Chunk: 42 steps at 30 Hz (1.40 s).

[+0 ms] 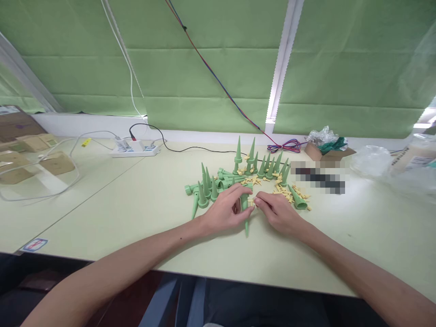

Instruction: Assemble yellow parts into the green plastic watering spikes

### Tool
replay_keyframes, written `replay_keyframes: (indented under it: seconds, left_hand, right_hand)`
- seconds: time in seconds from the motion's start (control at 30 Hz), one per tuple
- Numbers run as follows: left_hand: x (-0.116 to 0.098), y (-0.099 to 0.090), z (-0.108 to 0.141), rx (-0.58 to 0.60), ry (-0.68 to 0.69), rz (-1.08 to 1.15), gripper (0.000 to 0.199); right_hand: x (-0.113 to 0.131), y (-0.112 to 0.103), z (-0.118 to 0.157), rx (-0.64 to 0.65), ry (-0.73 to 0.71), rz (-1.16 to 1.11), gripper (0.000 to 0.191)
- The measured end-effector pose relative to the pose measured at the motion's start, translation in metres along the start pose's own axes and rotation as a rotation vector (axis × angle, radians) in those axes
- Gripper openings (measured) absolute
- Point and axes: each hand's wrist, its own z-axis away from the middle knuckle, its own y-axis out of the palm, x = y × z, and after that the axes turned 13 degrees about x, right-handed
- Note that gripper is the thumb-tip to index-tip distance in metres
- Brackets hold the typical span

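My left hand [227, 210] is closed around a green plastic watering spike [244, 204], whose pointed end aims down toward me. Between thumb and forefinger, my right hand [277, 211] pinches a small yellow plastic valve [251, 202] against the side of that spike. How far the valve sits in the spike is hidden by the fingers. Green spikes [205, 186] lie and stand just left of my left hand. Behind my right hand is a scatter of yellow valves [285, 192], with a single green spike [298, 199] lying beside them.
More spikes [270, 168] stand upright farther back. A power strip [135, 151] with cables sits by the wall. At the back right are a cardboard box [320, 153], clear plastic bags [370, 161] and a blurred dark object [319, 177]. Cardboard pieces [56, 162] lie at the left.
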Motion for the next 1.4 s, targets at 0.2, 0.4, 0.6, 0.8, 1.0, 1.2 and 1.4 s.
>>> replay_keyframes:
  seconds: [0.2,0.4,0.6,0.8,1.0,1.2,1.4]
  left_hand:
    - [-0.0005,0.0000,0.0004,0.009,-0.016,0.002,0.027]
    - [-0.0013,-0.0013,-0.0002,0.006,-0.048,0.008,0.027]
    - [-0.0036,-0.0023,-0.0013,0.001,-0.074,0.040,0.027]
    - [-0.0013,-0.0007,0.0005,0.025,-0.059,0.026,0.027]
    - [-0.0014,-0.0007,0.0011,0.041,-0.064,0.009,0.026]
    - [-0.0026,-0.0001,0.0016,0.044,-0.066,0.003,0.025]
    - [-0.0010,0.0005,0.0016,0.045,-0.060,-0.011,0.026]
  right_hand:
    - [0.0004,0.0007,-0.0007,0.017,0.031,-0.025,0.035]
    - [0.0020,-0.0002,0.0000,0.030,0.069,-0.042,0.034]
    - [0.0041,-0.0020,0.0000,0.061,0.082,-0.077,0.031]
    - [0.0006,-0.0005,-0.0001,0.066,0.059,-0.045,0.031]
    - [0.0006,-0.0005,0.0002,0.088,0.056,-0.043,0.031]
    - [0.0034,-0.0018,-0.0007,0.092,0.065,-0.072,0.036]
    - [0.0035,-0.0009,-0.0015,0.089,0.084,-0.147,0.041]
